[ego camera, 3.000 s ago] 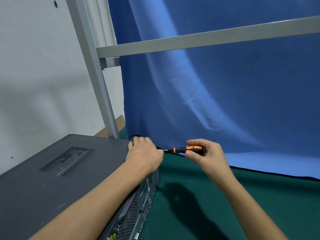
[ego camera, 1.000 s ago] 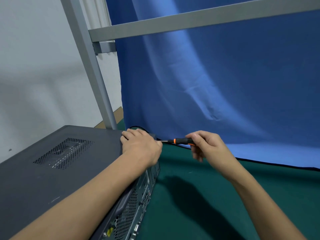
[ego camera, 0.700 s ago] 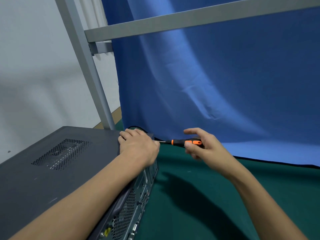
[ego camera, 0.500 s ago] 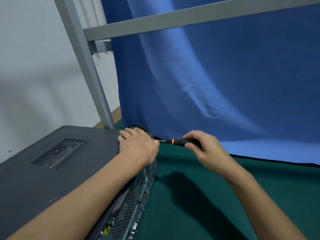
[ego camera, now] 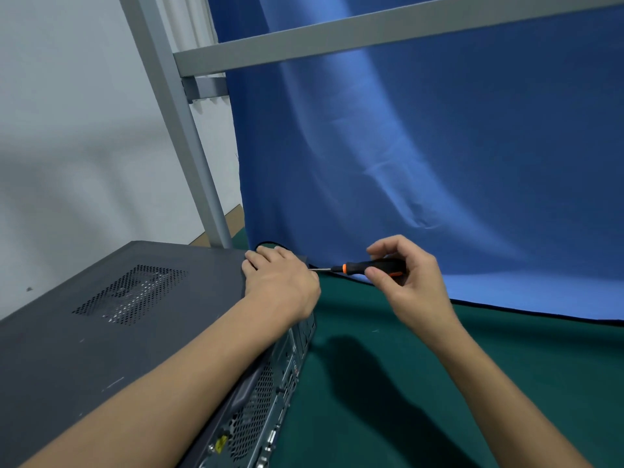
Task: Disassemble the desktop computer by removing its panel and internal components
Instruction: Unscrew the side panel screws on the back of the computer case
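Laid flat and uncurled, your left hand rests on the far corner of the desktop computer, which lies at 8 o'clock on the green mat. Toward 3 o'clock, your right hand pinches the screwdriver, tip pointing to 9 o'clock at the case's rear edge.

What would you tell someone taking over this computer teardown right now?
The left hand lies flat on the far rear corner of the side panel, steadying the desktop computer.
The right hand pinches the screwdriver. Its shaft is level and its tip is hidden behind the left hand at the case's rear edge.
Done: nothing visibly removed; the panel is on.
Left: probably finish the rear fastener, take the panel off, then remove the internal components.
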